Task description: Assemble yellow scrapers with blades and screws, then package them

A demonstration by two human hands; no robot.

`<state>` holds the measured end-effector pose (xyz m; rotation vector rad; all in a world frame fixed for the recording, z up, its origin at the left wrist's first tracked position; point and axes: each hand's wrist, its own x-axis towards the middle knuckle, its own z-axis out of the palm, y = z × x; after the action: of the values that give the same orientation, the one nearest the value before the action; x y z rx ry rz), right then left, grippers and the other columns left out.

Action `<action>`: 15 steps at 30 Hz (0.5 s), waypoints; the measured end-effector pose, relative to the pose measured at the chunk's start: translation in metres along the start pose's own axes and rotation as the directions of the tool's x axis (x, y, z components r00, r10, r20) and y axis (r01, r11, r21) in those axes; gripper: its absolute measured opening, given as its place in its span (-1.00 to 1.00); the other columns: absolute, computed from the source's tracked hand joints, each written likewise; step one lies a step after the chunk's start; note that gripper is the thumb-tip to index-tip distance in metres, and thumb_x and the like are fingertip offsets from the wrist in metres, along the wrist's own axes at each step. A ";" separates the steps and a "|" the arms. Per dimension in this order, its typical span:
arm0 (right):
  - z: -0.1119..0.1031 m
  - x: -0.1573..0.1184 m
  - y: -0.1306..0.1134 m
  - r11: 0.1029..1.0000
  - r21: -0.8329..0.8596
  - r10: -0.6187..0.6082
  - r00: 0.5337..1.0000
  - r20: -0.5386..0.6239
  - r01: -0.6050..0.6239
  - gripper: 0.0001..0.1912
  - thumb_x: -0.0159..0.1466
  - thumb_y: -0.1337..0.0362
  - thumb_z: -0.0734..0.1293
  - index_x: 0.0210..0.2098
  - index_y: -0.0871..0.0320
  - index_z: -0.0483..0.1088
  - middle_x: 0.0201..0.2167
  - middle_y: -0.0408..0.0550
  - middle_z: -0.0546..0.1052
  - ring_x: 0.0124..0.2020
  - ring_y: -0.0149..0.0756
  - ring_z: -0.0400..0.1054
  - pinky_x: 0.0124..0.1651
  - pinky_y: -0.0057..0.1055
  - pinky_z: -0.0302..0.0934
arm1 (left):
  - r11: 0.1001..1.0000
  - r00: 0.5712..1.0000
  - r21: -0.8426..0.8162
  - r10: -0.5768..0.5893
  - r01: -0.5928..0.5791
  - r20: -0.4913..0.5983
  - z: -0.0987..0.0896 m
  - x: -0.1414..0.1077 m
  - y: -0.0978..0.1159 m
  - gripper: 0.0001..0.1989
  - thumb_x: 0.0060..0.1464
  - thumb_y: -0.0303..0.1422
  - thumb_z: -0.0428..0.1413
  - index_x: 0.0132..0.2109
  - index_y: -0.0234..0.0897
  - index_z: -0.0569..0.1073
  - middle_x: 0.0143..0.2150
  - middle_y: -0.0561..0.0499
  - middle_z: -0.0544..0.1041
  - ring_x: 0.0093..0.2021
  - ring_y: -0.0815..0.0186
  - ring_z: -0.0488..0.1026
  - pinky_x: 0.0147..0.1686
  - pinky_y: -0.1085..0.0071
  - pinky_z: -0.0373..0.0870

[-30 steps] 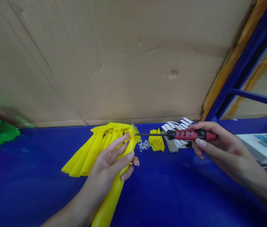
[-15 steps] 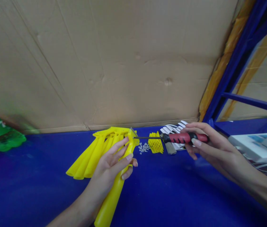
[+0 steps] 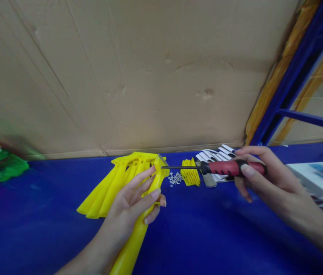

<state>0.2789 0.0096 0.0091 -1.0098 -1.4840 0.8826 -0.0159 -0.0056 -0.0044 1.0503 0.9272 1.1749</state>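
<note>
My left hand [image 3: 135,202] is wrapped round a yellow plastic handle [image 3: 134,244], whose head points up and away from me. A thin metal blade edge shows at the top of that head. My right hand [image 3: 267,175] grips a red and black screwdriver [image 3: 224,167] by the handle, fingers closed round it. The screwdriver lies level, and its tip touches the side of the yellow head. Behind my left hand several more yellow handles [image 3: 107,191] lie fanned together. Small metal screws or nuts [image 3: 175,178] are scattered beside a stack of yellow pieces [image 3: 190,172].
White and black pieces [image 3: 217,158] lie behind the screwdriver, near a small grey piece [image 3: 209,180]. A green bottle [image 3: 1,160] is at the far left of the blue table [image 3: 192,236]. A white box [image 3: 313,177] sits right, below a blue frame [image 3: 290,80]. Cardboard [image 3: 150,76] stands behind.
My right hand and the screwdriver handle have shifted slightly right in view, the tip still at the yellow head. The camera view has moved a little. My left hand keeps its hold.
</note>
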 end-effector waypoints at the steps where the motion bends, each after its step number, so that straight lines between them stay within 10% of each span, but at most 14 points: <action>1: 0.001 -0.001 -0.001 0.999 -0.042 0.019 0.999 -0.044 -0.021 -0.70 0.40 -0.05 0.34 -0.05 -0.01 0.34 -0.55 -0.24 0.45 -0.66 -0.41 0.30 -0.63 -0.49 0.23 | 1.000 1.000 -0.007 -0.003 0.003 -0.009 0.002 -0.001 0.000 -0.23 0.02 -0.27 0.45 0.30 -0.30 0.33 -0.40 -0.01 0.60 -0.63 0.52 0.28 -0.59 0.53 0.09; 8: 0.001 0.000 -0.003 0.998 0.047 0.050 0.999 -0.007 -0.049 -0.52 0.28 0.02 0.46 0.13 -0.10 0.32 -0.15 -0.07 0.62 -0.49 -0.29 0.49 -0.45 -0.32 0.45 | 0.998 0.997 -0.060 -0.014 0.009 -0.072 0.007 -0.003 -0.002 -0.29 -0.02 -0.33 0.46 0.25 -0.28 0.40 -0.40 -0.01 0.60 -0.61 0.52 0.30 -0.58 0.54 0.08; 15: -0.005 0.003 0.001 0.992 -0.109 0.061 0.994 -0.085 -0.070 -0.63 0.42 -0.14 0.25 -0.03 -0.01 0.38 -0.67 -0.23 0.42 -0.72 -0.34 0.25 -0.69 -0.42 0.11 | 0.997 0.999 -0.075 -0.011 0.008 -0.041 0.008 -0.005 -0.010 -0.49 0.05 -0.37 0.42 0.15 -0.22 0.55 -0.37 -0.01 0.57 -0.63 0.53 0.25 -0.59 0.50 0.12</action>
<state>0.2837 0.0130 0.0097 -1.1697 -1.4508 0.8019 -0.0062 -0.0128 -0.0114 0.9635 0.9127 1.2182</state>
